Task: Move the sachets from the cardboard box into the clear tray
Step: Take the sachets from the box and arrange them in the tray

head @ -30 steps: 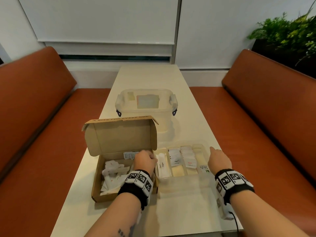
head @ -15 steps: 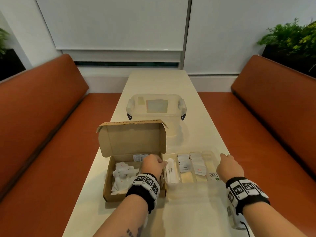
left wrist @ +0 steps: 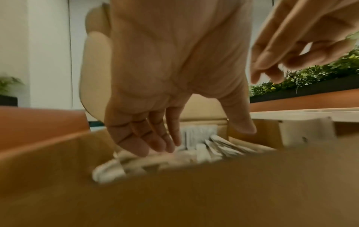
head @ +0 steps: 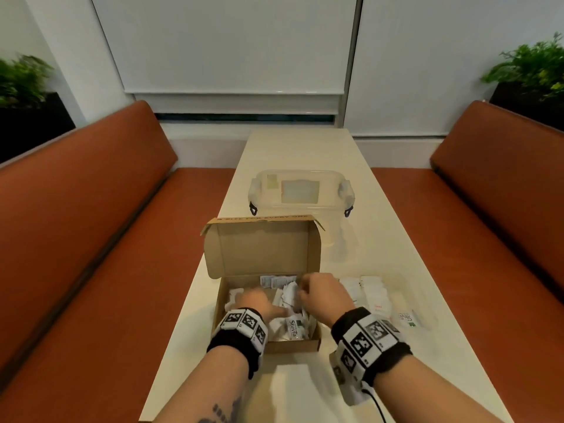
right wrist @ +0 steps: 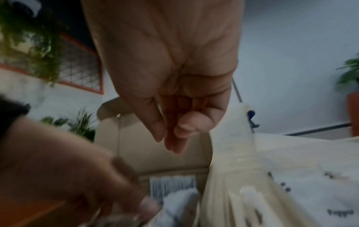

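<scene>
Over the open cardboard box (head: pixel 265 343), we have both hands down among the sachets (head: pixel 291 326).

We place the left hand (head: pixel 254 303) inside the box with its fingers (left wrist: pixel 143 138) straight and close together, tips touching the loose white sachets and holding none. We keep the right hand (head: pixel 320 296) above the box's right side, fingers (right wrist: pixel 174 138) bunched against the thumb; we cannot tell whether they pinch a sachet. Just right of the box on the pale surface (head: pixel 305 148) stands the clear tray (head: pixel 427 312), with sachets lying in its compartments. Behind the box stands a lidded clear container (head: pixel 300 190).
</scene>
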### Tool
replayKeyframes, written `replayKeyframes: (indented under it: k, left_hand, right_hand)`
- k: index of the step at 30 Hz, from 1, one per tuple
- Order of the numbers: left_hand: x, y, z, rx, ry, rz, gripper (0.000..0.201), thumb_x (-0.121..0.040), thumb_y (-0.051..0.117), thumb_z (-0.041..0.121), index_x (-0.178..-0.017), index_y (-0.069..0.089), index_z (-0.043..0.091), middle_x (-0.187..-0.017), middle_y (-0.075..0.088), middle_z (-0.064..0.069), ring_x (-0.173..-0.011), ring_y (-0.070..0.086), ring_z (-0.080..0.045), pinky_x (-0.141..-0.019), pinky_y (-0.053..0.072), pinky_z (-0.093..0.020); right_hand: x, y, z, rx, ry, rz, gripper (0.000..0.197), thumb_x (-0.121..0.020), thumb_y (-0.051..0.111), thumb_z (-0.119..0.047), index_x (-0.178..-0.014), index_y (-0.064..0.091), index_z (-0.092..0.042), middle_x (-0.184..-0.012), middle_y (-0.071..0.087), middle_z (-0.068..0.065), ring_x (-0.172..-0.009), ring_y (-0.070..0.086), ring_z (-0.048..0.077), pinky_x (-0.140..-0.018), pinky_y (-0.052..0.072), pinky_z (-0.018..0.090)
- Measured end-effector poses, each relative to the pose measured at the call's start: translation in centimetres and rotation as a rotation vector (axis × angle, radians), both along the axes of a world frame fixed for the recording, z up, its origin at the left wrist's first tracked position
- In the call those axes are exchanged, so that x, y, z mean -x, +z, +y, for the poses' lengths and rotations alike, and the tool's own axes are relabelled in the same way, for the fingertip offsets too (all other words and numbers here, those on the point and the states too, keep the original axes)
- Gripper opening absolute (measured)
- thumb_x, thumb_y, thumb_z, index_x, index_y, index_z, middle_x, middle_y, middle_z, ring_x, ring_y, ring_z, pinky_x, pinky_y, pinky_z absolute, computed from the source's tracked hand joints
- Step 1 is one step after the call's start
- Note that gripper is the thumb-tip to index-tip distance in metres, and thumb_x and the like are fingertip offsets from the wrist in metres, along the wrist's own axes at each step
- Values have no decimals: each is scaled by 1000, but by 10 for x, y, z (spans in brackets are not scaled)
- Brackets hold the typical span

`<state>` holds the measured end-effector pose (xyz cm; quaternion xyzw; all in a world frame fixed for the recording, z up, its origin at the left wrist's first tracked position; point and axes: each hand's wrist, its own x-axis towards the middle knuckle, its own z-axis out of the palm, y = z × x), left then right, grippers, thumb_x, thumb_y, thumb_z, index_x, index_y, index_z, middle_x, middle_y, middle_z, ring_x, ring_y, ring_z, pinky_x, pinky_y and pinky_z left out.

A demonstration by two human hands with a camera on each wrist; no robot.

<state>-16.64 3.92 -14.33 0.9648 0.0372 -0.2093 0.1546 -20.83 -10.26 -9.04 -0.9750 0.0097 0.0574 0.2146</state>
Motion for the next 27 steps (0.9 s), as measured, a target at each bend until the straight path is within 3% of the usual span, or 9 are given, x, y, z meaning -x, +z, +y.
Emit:
replayKeyframes:
  k: [2, 5, 9, 13, 15, 21, 27]
  left_hand:
    - [-2, -10, -14, -23, 28, 22, 79, -73, 61, 67, -131, 49, 15, -133, 50, -13, -123, 47, -30, -100, 43, -39]
    - [-10, -16, -34, -75, 100, 66, 63, -86, 48, 52, -138, 42, 17, -141, 41, -10, -129, 40, -27, -104, 37, -39]
    - [-25, -23, -44, -93, 144, 126, 61, -86, 54, 46, -138, 38, 19, -141, 39, -8, -130, 37, -26, -106, 31, -40]
    - [-32, -28, -52, 58, 187, 135, 49, -91, 40, 50, -127, 49, 18, -136, 50, -10, -127, 43, -30, -104, 29, -42]
    - [-31, -28, -57, 48, 182, 158, 50, -94, 36, 47, -130, 50, 15, -138, 48, -12, -128, 43, -31, -106, 29, -42]
    - [-25, -19, -63, -129, -42, 222, 34, -97, 41, 28, -126, 53, 14, -136, 50, -10, -125, 48, -26, -104, 39, -36]
    - [-15, 13, -50, 22, -266, 260, 33, -92, 50, 15, -122, 60, 7, -128, 58, -14, -110, 56, -25, -92, 44, -32]
  right_hand:
    - [-1, -9, 11, 21, 8, 36, 21, -90, 48, -14, -101, 66, -10, -101, 67, 9, -92, 64, 24, -78, 50, 31]
    - [-1, -22, 16, 18, -1, 51, 23, -91, 46, -14, -105, 64, -11, -104, 67, 9, -95, 64, 26, -81, 51, 32]
    - [-1, -34, 15, 20, -14, 69, 26, -91, 45, -12, -110, 62, -8, -108, 66, 13, -99, 63, 28, -85, 52, 35]
    - [0, -42, 13, 13, -41, 69, 26, -91, 44, -11, -111, 60, -7, -108, 65, 14, -99, 62, 30, -84, 51, 35]
    - [0, -44, 12, 0, -50, 69, 24, -92, 45, -11, -110, 59, -8, -109, 65, 13, -99, 62, 29, -84, 50, 34]
    - [-2, -47, 7, -56, -58, 101, 26, -91, 51, -9, -115, 60, -9, -114, 64, 12, -105, 61, 26, -92, 50, 32]
    - [0, -45, 4, -80, -57, 96, 22, -90, 53, -10, -111, 60, -8, -112, 63, 12, -104, 61, 26, -88, 50, 31]
